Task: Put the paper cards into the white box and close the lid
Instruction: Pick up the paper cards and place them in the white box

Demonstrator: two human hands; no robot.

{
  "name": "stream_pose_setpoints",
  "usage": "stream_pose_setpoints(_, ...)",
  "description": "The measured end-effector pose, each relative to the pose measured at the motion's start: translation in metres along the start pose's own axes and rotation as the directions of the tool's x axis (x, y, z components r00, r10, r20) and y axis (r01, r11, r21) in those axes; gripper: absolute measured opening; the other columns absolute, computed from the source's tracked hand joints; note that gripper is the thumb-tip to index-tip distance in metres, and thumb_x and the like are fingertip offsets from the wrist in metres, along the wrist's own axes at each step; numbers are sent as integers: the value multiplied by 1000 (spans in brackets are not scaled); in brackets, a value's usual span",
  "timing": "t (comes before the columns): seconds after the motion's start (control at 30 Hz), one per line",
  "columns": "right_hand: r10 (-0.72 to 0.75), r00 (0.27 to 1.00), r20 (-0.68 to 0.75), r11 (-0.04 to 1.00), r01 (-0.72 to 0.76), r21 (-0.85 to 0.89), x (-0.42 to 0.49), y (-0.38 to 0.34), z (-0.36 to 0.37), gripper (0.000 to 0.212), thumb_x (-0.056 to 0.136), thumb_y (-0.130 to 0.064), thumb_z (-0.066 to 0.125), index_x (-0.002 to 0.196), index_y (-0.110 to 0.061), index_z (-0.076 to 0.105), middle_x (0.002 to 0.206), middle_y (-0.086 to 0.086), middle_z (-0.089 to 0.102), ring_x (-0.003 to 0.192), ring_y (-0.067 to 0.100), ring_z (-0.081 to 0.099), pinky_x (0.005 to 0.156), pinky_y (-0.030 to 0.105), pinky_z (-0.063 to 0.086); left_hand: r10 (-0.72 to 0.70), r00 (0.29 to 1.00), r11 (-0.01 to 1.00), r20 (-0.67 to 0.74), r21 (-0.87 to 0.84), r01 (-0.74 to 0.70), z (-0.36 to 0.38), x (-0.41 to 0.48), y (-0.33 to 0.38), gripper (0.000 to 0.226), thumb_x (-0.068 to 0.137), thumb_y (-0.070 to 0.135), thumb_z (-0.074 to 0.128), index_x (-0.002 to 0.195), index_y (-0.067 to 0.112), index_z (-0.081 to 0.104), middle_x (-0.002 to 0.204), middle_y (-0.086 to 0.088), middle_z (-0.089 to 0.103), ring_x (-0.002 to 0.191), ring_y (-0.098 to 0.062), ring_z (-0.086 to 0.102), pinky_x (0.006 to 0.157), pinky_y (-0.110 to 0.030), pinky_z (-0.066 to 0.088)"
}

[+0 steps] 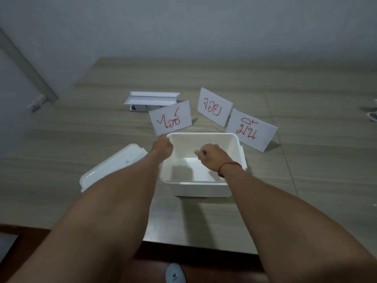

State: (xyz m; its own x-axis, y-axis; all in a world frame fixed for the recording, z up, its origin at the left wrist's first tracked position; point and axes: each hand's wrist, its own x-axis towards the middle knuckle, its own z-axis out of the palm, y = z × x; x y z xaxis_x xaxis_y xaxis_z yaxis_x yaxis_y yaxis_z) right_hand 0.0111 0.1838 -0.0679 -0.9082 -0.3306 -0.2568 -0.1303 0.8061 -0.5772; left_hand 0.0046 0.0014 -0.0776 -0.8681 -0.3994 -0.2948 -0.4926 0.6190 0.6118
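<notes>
The white box [204, 189] stands open in the middle of the table, with nothing in it. Its lid [110, 168] lies to the left, underside up. Behind the box are three white paper cards with red writing: a left card [170, 118], a middle card [214, 107] and a right card [251, 130]. My left hand [162, 147] is at the box's far left corner, its fingers closed on the left card's lower corner. That card is tilted. Over the open box, my right hand [212, 158] has its fingers curled and holds nothing.
A folded white paper [152, 99] rests on a small flat box at the back left. The wooden table's front edge [193, 245] is close to me, and a shoe [175, 273] shows below it. A wall runs behind the table.
</notes>
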Motion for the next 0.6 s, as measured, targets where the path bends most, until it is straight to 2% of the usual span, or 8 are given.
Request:
stream_pose_setpoints(0.1,-26,988,-151,998,18,-57,13,-9,-24,27,93,-30,53,80,-9,61,93,11,69,86,30,61,74,34,47,42,999,999,-5,-4,-42,-12,7,3,40,101,24,31,128,1,48,131,-21,55,116,-36,54,80,-32,39)
stream_pose_setpoints(0.17,-70,971,-230,994,47,-102,24,-14,-35,17,89,-25,60,92,-10,65,104,10,67,99,28,62,85,36,49,82,996,997,-41,12,-81,-23,16,9,42,101,29,33,125,0,51,129,-21,57,114,-36,56,82,-34,42)
stream_pose_setpoints(0.23,-96,968,-231,975,45,-217,35,-18,-43,25,86,-25,65,109,-13,63,118,8,61,114,27,55,98,37,42,109,991,994,-79,38,-106,-32,31,15,42,100,32,35,122,1,53,125,-20,60,112,-36,58,87,-37,47)
stream_pose_setpoints(0.3,-63,981,-181,950,3,-314,47,-20,-46,41,85,-28,67,122,-16,57,129,7,55,124,26,48,106,38,35,119,987,989,-108,103,-108,-39,48,23,44,99,36,36,121,2,54,122,-20,62,111,-36,60,91,-41,52)
stream_pose_setpoints(0.4,14,997,-78,928,-42,-371,70,-18,-47,47,81,-27,71,124,-18,57,131,4,57,125,24,50,107,39,33,140,981,974,-136,195,-112,-41,78,33,46,97,38,40,125,4,52,124,-19,61,113,-36,58,94,-46,52)
stream_pose_setpoints(0.47,83,996,37,946,-67,-317,86,-17,-45,46,75,-25,76,118,-17,61,126,3,61,119,23,56,105,38,38,181,969,955,-166,267,-132,-39,99,39,45,95,37,44,124,4,54,126,-18,58,119,-34,54,97,-46,49)
stream_pose_setpoints(0.53,140,980,140,961,-101,-257,98,-16,-41,50,69,-25,81,115,-16,63,123,5,63,112,25,60,98,36,46,237,955,924,-178,345,-165,-33,122,42,46,95,35,46,129,5,50,136,-18,50,132,-33,42,107,-45,41)
stream_pose_setpoints(0.6,180,964,196,943,-112,-313,104,-15,-38,56,66,-27,83,117,-15,62,122,7,64,109,27,63,90,33,48,259,950,902,-174,395,-174,-28,138,44,50,95,35,46,135,6,44,146,-18,41,141,-32,31,115,-44,29)
